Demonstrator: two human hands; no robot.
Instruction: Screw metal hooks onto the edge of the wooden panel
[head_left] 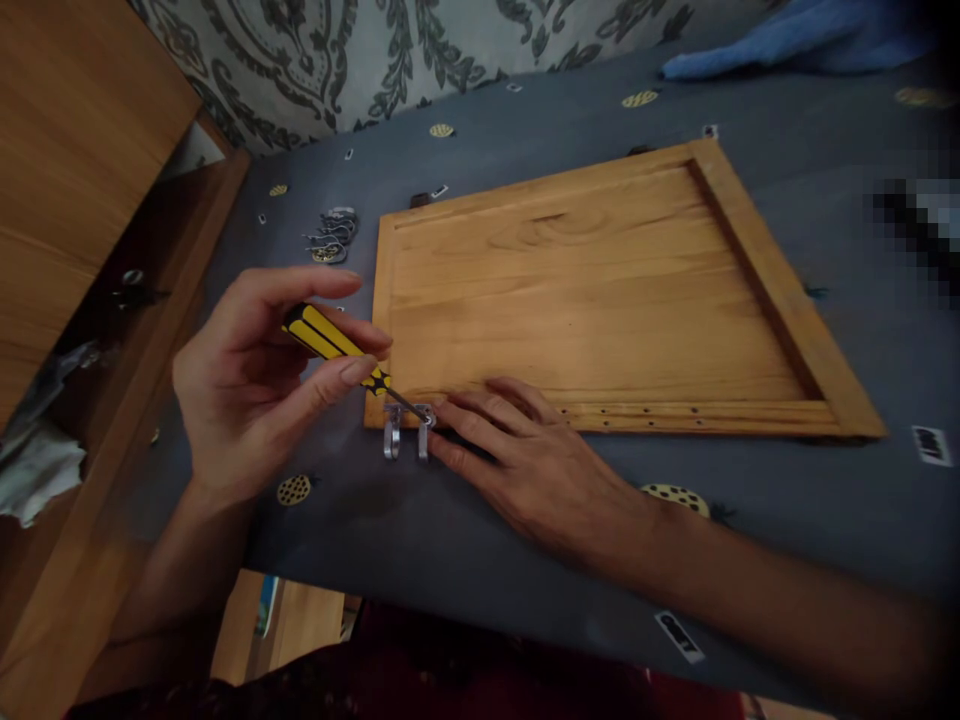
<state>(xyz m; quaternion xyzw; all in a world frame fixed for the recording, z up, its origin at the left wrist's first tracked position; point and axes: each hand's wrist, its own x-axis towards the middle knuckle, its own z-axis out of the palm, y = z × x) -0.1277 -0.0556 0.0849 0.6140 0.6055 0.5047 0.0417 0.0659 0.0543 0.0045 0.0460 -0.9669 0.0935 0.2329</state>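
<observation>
My left hand (255, 390) pinches a small screwdriver (326, 338) with a yellow and black handle. Its thin shaft slants down right, and the tip meets a metal hook (423, 440) at the near left edge of a framed wooden board (570, 300). A second metal hook (392, 437) sits just left of it, and both hang over the edge. My right hand (532, 460) reaches in from the right, its fingertips closed against the hook at the screwdriver's tip. Any screw there is too small to make out. Several dark holes run along the board's near edge.
Several loose metal hooks (334, 235) lie in a pile left of the board, on a grey pineapple-patterned cloth (510, 530). A blue cloth (810, 40) lies at the back right. A wooden cabinet (82, 150) with an open shelf bounds the left side; patterned wallpaper rises behind.
</observation>
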